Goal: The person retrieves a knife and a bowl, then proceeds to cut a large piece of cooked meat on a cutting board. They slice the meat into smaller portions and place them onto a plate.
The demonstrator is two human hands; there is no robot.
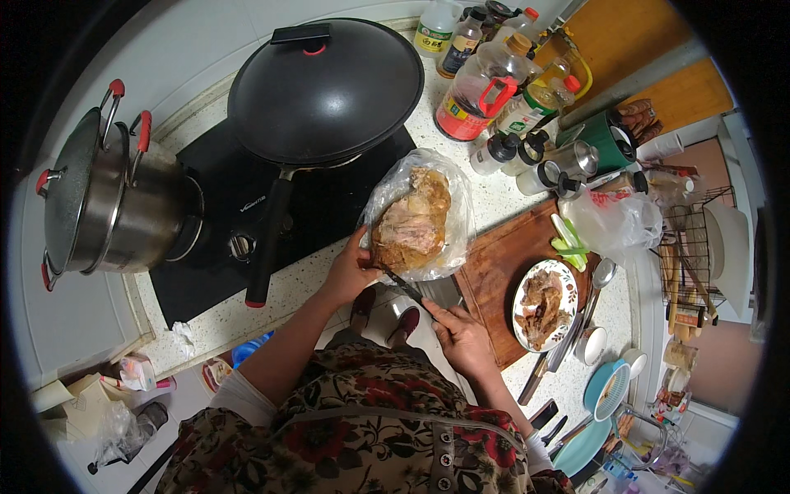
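A large piece of cooked meat [412,222] lies in a clear plastic bag [464,216] at the counter's edge, partly over the black cooktop. My left hand [353,268] grips the near left edge of the meat and bag. In my right hand [460,333] is a dark knife or similar thin tool [402,287], its far end touching or close to the meat's lower edge. To the right, an oval plate [571,296] with a leaf pattern holds torn meat pieces [543,309] and rests on a wooden cutting board [487,272].
A lidded black wok [327,92] sits on the cooktop [216,154], its handle pointing towards me. Left of it stands a steel pot [145,210]. Sauce bottles [466,99] and spice jars [494,153] line the back. Cut green vegetables [569,241], ladle [603,273] and bowls [592,344] lie right.
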